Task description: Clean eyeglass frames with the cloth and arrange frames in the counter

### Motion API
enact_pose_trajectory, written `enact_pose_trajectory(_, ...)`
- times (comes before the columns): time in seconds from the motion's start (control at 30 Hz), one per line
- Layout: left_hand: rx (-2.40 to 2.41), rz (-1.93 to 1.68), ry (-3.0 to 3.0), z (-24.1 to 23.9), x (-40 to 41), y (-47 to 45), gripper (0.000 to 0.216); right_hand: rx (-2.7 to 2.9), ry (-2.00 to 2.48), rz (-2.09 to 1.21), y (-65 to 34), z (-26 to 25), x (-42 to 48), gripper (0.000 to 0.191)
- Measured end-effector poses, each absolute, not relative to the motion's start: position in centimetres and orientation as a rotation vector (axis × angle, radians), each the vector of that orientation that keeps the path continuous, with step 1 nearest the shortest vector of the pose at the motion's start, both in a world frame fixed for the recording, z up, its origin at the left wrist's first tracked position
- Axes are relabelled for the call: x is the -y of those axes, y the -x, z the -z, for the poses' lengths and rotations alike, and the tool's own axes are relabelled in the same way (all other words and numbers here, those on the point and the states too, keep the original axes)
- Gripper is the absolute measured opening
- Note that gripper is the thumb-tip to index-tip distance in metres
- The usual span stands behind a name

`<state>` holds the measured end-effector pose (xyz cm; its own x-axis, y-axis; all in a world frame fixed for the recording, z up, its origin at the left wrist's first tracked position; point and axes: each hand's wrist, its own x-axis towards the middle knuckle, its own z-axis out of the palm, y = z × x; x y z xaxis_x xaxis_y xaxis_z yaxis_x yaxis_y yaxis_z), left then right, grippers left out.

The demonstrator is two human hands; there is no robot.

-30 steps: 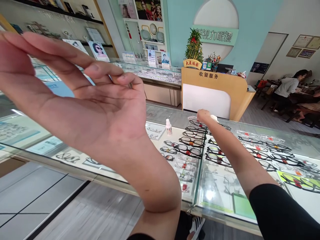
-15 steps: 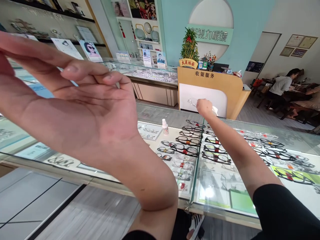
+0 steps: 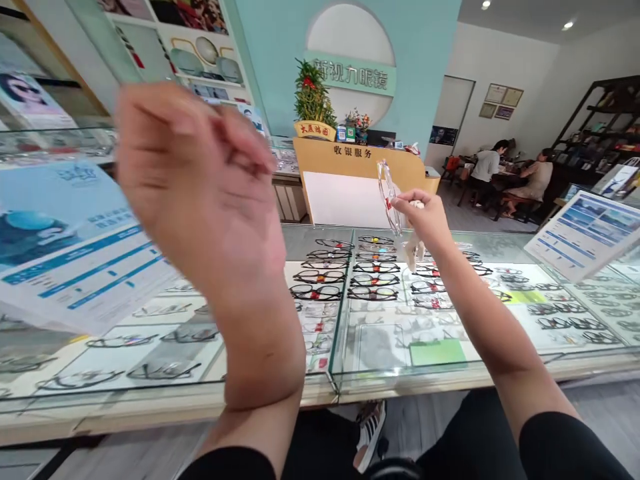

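Close to the camera, my left hand [image 3: 210,200] is raised over the glass display counter [image 3: 425,388], blurred by motion. Its fingers are half curled and the visible palm has nothing in it. My right hand [image 3: 429,217] is farther out, pinching clear-framed eyeglasses [image 3: 382,181] that stand on end, a red tag at their middle. A pale crumpled cloth [image 3: 413,252] hangs from under the same hand. Below, rows of dark-framed glasses [image 3: 320,275] lie in the counter, apart from both hands.
A blue-and-white leaflet stand [image 3: 85,267] is at the left and another sign [image 3: 583,233] at the right. Across the counter is a wooden service desk [image 3: 410,163] with a potted plant [image 3: 314,97]. Two people sit at a table in the back right.
The view has swung right. My left hand has turned more upright, its fingers curling in. My right hand has turned the eyeglasses upright, and the cloth now hangs below it.
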<state>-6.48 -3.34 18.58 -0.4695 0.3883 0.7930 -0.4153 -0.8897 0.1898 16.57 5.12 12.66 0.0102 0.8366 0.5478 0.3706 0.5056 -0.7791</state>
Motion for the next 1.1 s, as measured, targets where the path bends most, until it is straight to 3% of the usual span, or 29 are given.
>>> enact_pose_trajectory(0.13,-0.045,-2.299,-1.530,-16.1,-0.5,2.6,0.042,1.387,1.126,-0.621,-18.7,-8.4,-3.1,0.032)
enact_pose_trajectory(0.27,-0.579,-2.025,-1.698,-9.6,-3.2,0.3,0.038,1.334,1.220,-0.654,-19.7,-5.2,-2.5,0.037)
enact_pose_trajectory(0.5,-1.023,-1.666,-1.757,-0.5,-3.8,0.4,0.029,1.335,1.098,-0.649,-19.8,-2.4,-2.0,0.022)
enact_pose_trajectory(1.1,-0.847,-1.412,-1.745,-0.4,-3.2,0.2,0.025,1.420,1.034,-0.774,-18.3,-1.8,-1.2,0.020)
